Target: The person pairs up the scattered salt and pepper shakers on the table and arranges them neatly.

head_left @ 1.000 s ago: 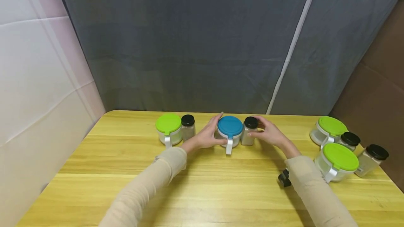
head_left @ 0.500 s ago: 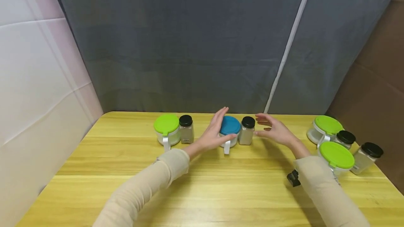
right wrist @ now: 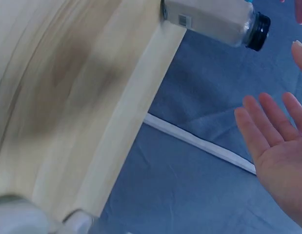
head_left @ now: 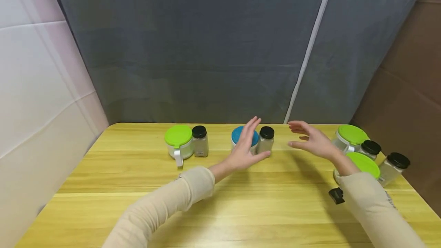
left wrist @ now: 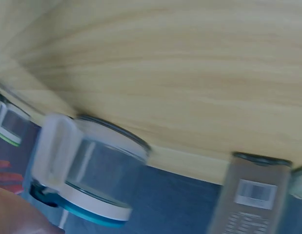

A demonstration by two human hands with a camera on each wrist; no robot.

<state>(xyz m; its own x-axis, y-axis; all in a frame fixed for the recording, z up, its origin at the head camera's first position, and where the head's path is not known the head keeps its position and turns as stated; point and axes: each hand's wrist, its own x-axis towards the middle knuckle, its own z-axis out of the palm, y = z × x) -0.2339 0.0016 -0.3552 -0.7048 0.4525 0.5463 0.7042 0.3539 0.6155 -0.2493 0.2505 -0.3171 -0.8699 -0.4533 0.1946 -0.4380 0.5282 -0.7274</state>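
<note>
My left hand point(head_left: 244, 152), fingers extended, hovers over the blue-lidded jar point(head_left: 237, 136) and hides much of it in the head view. The left wrist view shows this jar point(left wrist: 104, 165) as clear with a white handle. Right beside it stands a square shaker jar point(head_left: 266, 142) with a black lid; in the right wrist view the jar point(right wrist: 214, 19) has pale contents. To its right, my right hand point(head_left: 315, 141) is in the air, fingers spread and loosely bent, holding nothing.
On the left stand a green-lidded jar point(head_left: 179, 141) and a black-lidded jar point(head_left: 200, 142). Two green-lidded jars, one at the back point(head_left: 352, 135), and two black-lidded jars point(head_left: 392, 167) cluster at right. A small black object point(head_left: 336, 195) lies near the right sleeve. A grey curtain point(head_left: 206, 49) hangs behind the table.
Both hands have let go: the left came off the blue-lidded jar and moved right across it, and the right drew away rightward from the black-lidded jar. The view turned slightly right.
</note>
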